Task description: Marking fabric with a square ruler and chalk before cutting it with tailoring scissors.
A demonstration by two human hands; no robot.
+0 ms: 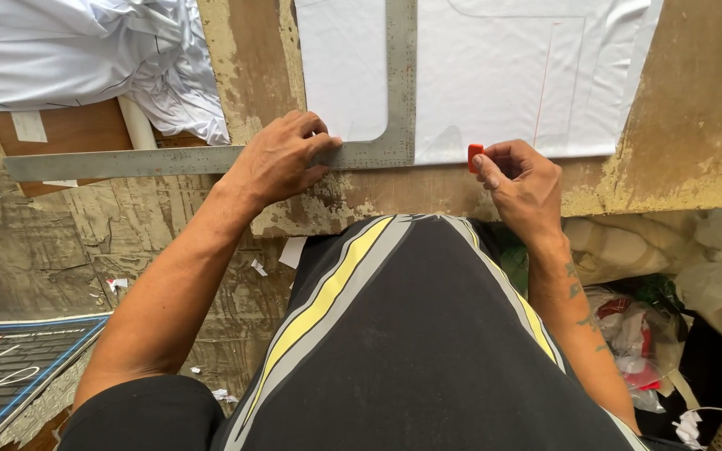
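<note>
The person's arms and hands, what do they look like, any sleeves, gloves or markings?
Both arms are bare from above the elbow down, with no gloves, watch or rings visible. The left hand and its forearm carry no markings that show. The right hand is also bare, and dark tattoo marks run along the right forearm. A black garment with yellow and grey stripes covers the body.

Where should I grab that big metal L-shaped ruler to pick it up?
Probably the long arm of the metal square, left of the left hand. It lies flat on the table, clear of the white fabric, so pinch its near edge from the table's front.
</note>
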